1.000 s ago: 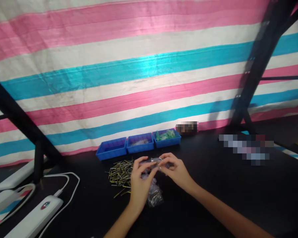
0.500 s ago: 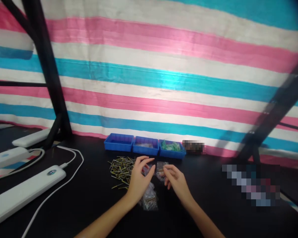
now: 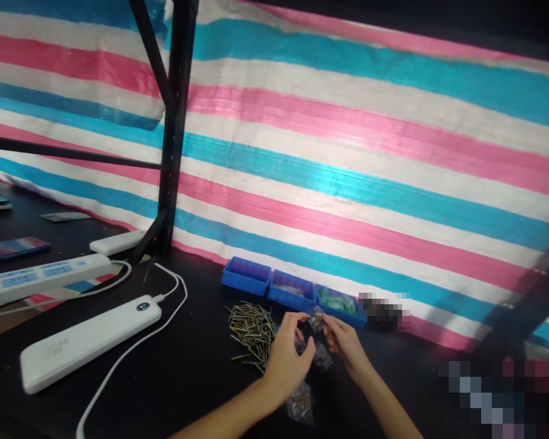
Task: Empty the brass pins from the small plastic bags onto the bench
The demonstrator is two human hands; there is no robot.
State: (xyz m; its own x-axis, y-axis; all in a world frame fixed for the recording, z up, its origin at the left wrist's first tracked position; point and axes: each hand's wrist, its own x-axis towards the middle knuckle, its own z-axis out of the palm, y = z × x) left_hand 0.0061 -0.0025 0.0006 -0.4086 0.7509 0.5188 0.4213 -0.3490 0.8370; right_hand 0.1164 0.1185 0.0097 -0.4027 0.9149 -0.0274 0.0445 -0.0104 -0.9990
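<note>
Your right hand [image 3: 348, 346] pinches a small clear bag [image 3: 317, 319]; your left hand [image 3: 289, 352] curves open beside it; thin rods [image 3: 251, 328] lie piled leftward

left hand [image 3: 293, 350] curved, thumb apart from fingers; right hand [image 3: 345, 344] pinching, fingers curled.

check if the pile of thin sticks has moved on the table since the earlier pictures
No. The pile of thin sticks lies just in front of the leftmost blue tray, as before; the camera's view has shifted.
</note>
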